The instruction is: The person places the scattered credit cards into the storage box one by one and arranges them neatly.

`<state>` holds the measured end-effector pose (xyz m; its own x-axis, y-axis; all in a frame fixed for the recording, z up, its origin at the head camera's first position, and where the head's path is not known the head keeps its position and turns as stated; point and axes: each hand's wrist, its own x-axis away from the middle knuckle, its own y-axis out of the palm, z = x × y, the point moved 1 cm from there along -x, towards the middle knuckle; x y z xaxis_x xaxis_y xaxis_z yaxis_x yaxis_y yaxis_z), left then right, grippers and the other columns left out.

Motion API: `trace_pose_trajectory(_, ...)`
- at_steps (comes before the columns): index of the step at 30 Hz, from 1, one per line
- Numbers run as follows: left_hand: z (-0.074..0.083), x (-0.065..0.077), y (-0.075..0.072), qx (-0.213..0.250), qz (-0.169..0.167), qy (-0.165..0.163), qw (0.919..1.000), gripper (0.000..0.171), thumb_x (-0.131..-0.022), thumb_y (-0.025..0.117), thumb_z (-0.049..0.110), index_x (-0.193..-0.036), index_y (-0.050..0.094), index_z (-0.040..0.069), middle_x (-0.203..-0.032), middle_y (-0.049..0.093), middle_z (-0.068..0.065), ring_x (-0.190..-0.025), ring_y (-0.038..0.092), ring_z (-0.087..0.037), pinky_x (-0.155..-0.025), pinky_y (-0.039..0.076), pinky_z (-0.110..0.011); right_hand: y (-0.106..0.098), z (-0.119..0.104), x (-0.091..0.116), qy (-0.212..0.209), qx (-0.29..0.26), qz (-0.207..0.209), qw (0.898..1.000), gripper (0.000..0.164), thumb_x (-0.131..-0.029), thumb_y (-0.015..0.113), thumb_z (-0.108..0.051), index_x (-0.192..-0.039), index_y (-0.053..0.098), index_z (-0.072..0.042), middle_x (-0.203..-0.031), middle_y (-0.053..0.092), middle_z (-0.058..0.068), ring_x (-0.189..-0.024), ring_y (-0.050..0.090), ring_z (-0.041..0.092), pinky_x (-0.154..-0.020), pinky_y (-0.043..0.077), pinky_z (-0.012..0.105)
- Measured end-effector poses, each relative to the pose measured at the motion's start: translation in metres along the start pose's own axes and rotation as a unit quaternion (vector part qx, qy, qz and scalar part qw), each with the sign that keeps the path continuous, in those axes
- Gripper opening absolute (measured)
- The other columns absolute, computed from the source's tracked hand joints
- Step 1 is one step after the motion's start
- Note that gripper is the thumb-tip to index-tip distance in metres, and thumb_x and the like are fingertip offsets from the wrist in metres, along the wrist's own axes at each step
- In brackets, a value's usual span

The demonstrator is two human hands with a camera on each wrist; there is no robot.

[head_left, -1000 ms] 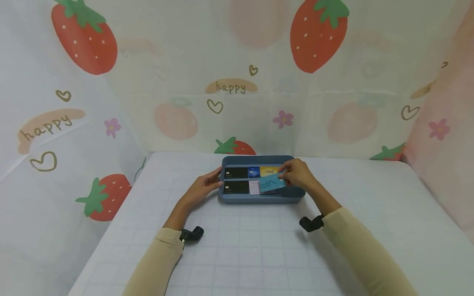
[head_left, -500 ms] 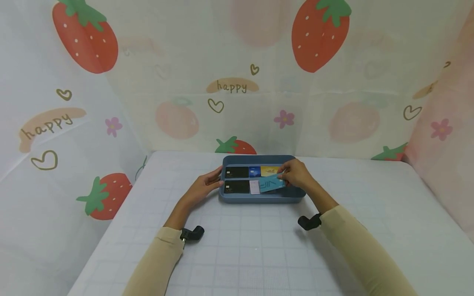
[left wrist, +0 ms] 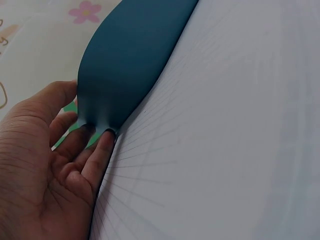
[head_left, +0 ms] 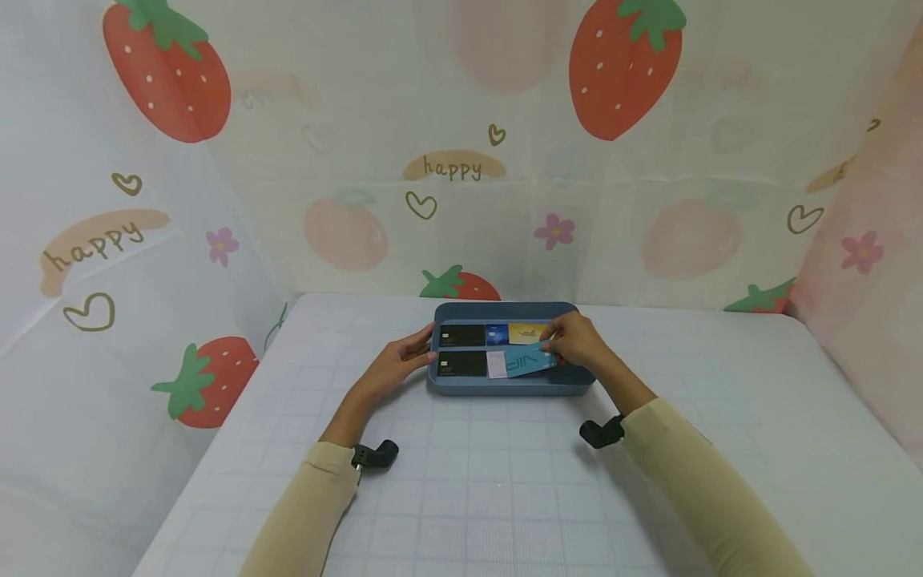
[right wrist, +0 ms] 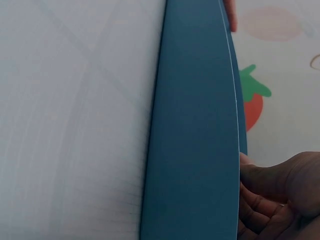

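A blue-grey rectangular tray stands at the far side of the table, with cards in two rows. In the head view my right hand pinches a light-blue VIP card by its right end, held slantwise over the front row. Partly under it shows a whitish card. My left hand rests its fingertips and thumb against the tray's left end; the left wrist view shows fingers touching the outer wall. In the right wrist view the tray wall hides the right fingertips and the card.
Inside the tray, two black cards lie at the left, with a blue card and a yellow card in the back row. A white checked cloth covers the table. A strawberry-print curtain hangs behind.
The light-blue card has tilted slightly in my right fingers and its lettering shows more clearly. My left hand stays at the tray's left end.
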<state>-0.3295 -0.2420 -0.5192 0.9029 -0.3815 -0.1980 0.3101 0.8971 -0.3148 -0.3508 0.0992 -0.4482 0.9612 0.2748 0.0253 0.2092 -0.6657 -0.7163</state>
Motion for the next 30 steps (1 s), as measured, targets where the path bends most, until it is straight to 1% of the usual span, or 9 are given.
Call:
trace_pose_trajectory(3,0.001,0.001,0.0,-0.002,0.0,-0.004,1.0,0.065,-0.103,0.061,0.01,-0.158,0.029,0.001,-0.162,0.029,-0.018,-0.145,0.037,-0.036,-0.118,0.031,-0.047,0.001,0.0,-0.001,0.003,0.007,-0.002,1.0,0.013,-0.094,0.071,-0.002,-0.104,0.072,0.007,-0.065,0.062,0.008,-0.052,0.057,0.014,-0.05,0.05,0.024)
trace_pose_trajectory(8,-0.004,0.0,-0.002,-0.004,0.002,0.002,1.0,0.065,-0.103,0.062,0.013,-0.159,0.031,0.005,-0.163,0.031,-0.015,-0.145,0.039,-0.033,-0.117,0.032,-0.045,0.001,-0.001,-0.002,0.01,0.022,-0.006,1.0,0.012,-0.094,0.071,-0.002,-0.101,0.072,0.007,-0.067,0.063,0.009,-0.053,0.058,0.015,-0.05,0.05,0.024)
trace_pose_trajectory(14,-0.008,-0.001,-0.003,-0.001,0.004,0.007,1.0,0.066,-0.102,0.065,0.019,-0.159,0.034,0.009,-0.162,0.033,-0.011,-0.144,0.041,-0.029,-0.117,0.034,-0.043,0.002,-0.003,0.0,0.015,0.033,-0.024,0.999,0.011,-0.093,0.071,-0.001,-0.101,0.071,0.007,-0.072,0.065,0.012,-0.055,0.062,0.018,-0.054,0.055,0.028)
trace_pose_trajectory(18,-0.006,0.0,-0.003,0.003,0.002,0.006,1.0,0.066,-0.102,0.065,0.018,-0.159,0.033,0.009,-0.163,0.032,-0.012,-0.145,0.04,-0.03,-0.117,0.034,-0.044,0.003,-0.003,0.0,0.018,0.041,-0.032,0.999,0.012,-0.093,0.071,-0.001,-0.102,0.071,0.008,-0.073,0.066,0.013,-0.054,0.062,0.017,-0.054,0.055,0.027)
trace_pose_trajectory(22,-0.005,0.0,-0.002,0.005,0.0,0.003,1.0,0.066,-0.102,0.063,0.016,-0.159,0.03,0.007,-0.163,0.029,-0.014,-0.146,0.037,-0.033,-0.118,0.032,-0.046,0.005,-0.001,0.001,0.026,0.039,-0.033,0.998,0.015,-0.092,0.072,0.0,-0.104,0.07,0.008,-0.076,0.066,0.012,-0.057,0.064,0.018,-0.054,0.055,0.025)
trace_pose_trajectory(26,-0.001,0.001,-0.001,0.007,-0.002,-0.003,1.0,0.066,-0.103,0.062,0.013,-0.159,0.028,0.003,-0.163,0.027,-0.016,-0.146,0.036,-0.034,-0.118,0.03,-0.046,0.005,-0.001,0.002,0.035,0.039,-0.031,0.998,0.015,-0.091,0.074,0.0,-0.103,0.07,0.008,-0.078,0.067,0.013,-0.061,0.067,0.02,-0.055,0.056,0.026)
trace_pose_trajectory(30,0.014,0.006,0.0,0.009,-0.002,-0.006,0.9999,0.066,-0.102,0.062,0.012,-0.158,0.029,0.0,-0.162,0.029,-0.019,-0.146,0.036,-0.036,-0.118,0.031,-0.047,0.005,-0.001,0.002,0.03,0.04,-0.029,0.998,0.013,-0.09,0.074,0.0,-0.101,0.07,0.008,-0.078,0.07,0.014,-0.061,0.068,0.021,-0.055,0.057,0.028)
